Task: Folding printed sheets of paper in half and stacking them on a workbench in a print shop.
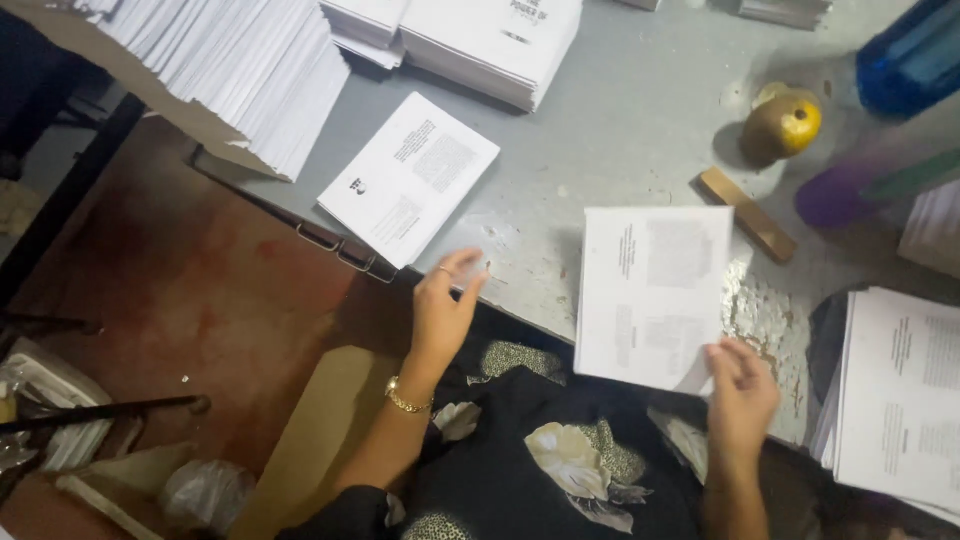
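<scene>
Right hand (741,391) pinching printed sheet (652,292) corner, left hand (443,308) loose, apart from it

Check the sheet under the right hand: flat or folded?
Cannot tell folded; it lies flat. The sheet rests on the table, its near edge overhanging, with the right hand at its lower right corner.

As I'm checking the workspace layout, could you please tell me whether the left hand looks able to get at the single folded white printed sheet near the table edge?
Probably yes: the left hand hovers just below the folded white printed sheet, with only bare grey table between them.
</scene>
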